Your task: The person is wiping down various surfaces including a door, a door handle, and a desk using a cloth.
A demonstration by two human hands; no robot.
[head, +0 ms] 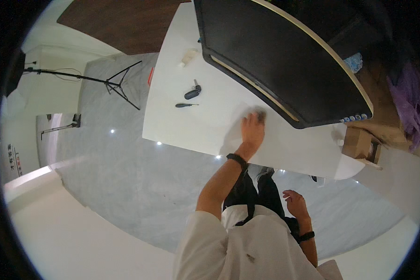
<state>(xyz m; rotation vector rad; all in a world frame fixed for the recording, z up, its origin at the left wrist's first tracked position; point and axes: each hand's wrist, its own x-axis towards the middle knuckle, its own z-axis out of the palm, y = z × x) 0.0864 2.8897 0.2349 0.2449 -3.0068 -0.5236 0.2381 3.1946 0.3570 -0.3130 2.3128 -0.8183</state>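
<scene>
My left hand (253, 131) reaches over the white table (182, 126), its fingers curled around a small dark object (261, 116). That object is blurred and mostly covered by the fingers, so its kind is unclear. My right hand (295, 203) hangs beside my right leg, below the table's edge, with loosely bent fingers and nothing in it. Left of my left hand lie a screwdriver (186, 105) with a dark handle and a black key fob with a key (193, 91). Farther back is a small pale, translucent item (188, 57).
A large black panel (273, 59) with a pale rim rises over the table's far right side, close to my left hand. Cardboard boxes (356, 142) stand at the right end, near purple plastic film (407, 101). A black tripod stand (117, 84) is on the floor at left.
</scene>
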